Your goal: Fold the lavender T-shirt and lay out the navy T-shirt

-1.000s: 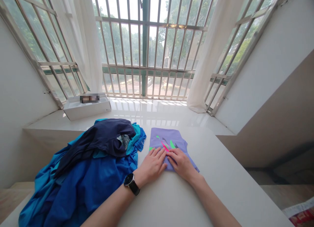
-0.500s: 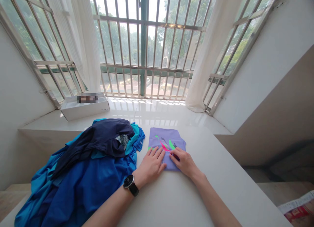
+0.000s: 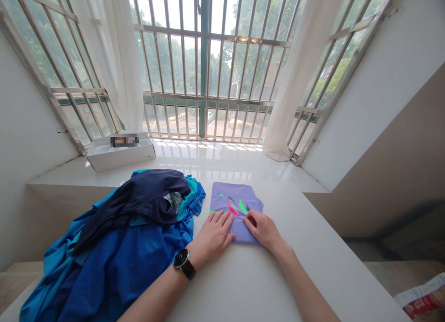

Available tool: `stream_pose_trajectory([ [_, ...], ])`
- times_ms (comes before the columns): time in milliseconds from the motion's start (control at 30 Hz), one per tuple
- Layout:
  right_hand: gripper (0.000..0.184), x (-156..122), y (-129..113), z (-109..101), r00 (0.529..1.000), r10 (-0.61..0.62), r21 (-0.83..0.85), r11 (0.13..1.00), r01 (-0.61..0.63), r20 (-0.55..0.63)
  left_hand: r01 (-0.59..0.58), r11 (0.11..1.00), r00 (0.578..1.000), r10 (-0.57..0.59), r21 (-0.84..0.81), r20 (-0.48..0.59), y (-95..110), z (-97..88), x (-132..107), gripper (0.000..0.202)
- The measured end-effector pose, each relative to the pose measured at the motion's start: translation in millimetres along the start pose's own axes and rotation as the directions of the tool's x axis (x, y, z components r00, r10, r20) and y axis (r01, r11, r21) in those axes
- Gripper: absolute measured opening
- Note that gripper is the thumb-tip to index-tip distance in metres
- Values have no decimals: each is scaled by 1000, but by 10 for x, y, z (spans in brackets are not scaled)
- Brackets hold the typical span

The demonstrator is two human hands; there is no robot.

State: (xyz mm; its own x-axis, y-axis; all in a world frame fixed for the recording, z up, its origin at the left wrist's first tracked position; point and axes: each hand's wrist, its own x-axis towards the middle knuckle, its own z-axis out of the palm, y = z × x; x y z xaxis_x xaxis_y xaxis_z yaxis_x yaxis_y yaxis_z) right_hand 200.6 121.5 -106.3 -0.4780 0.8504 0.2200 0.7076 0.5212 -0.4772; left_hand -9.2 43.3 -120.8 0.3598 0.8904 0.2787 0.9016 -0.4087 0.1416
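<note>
A folded purple garment, looking like a T-shirt [image 3: 231,191], lies flat on the white surface, with pink, green and dark shapes printed on it. My left hand [image 3: 214,233] rests palm down on its lower left part, fingers stretched out and slightly spread. At its right side my right hand [image 3: 263,228] is closed, thumb and fingertips pinching the cloth beside the green shape. What lies right under those fingertips is hidden. A black watch [image 3: 184,264] is on my left wrist.
To the left, blue and navy clothes [image 3: 139,238] lie in a loose heap. A white box [image 3: 121,157] stands behind them on the window ledge [image 3: 208,159]. Barred windows and white curtains [image 3: 295,80] close off the back. A red and white package [image 3: 426,299] shows at lower right.
My right hand has shifted slightly to the right along the purple T-shirt, showing more of the print. My left hand stays flat in the same place.
</note>
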Motion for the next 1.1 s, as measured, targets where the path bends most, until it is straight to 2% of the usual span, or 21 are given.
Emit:
stream_pose_trajectory([
  [200,21,-1,13,-8,1000,2,-38,999,-2,5,-41,996,998,45,-76,52,-126,-251,-28,42],
  [333,18,-6,6,-36,1000,-25,-29,999,25,3,-2,993,998,11,-120,69,-245,-386,-31,33],
  [467,13,-62,-114,-2,988,-157,46,987,157,7,25,991,997,-15,-133,73,-289,-410,-11,28],
  [567,10,-111,-239,64,956,-286,64,957,282,63,38,991,998,-30,-131,61,-287,-403,9,26],
  [667,10,-122,-304,96,938,-328,27,944,328,113,54,991,997,-48,-122,57,-295,-402,32,27],
  [767,15,-101,-294,55,946,-296,11,955,297,128,83,992,994,-76,-94,75,-287,-408,51,28],
  [867,25,-73,-243,-34,962,-233,-15,971,237,140,75,996,993,-70,-52,99,-189,-422,55,27],
  [1000,41,-28,-99,-128,991,-85,-153,983,101,103,-23,998,991,31,-63,133,93,-443,31,27],
  [1100,43,-1,59,-151,999,18,-253,967,-7,42,-128,984,982,143,-121,123,294,-449,-4,30],
])
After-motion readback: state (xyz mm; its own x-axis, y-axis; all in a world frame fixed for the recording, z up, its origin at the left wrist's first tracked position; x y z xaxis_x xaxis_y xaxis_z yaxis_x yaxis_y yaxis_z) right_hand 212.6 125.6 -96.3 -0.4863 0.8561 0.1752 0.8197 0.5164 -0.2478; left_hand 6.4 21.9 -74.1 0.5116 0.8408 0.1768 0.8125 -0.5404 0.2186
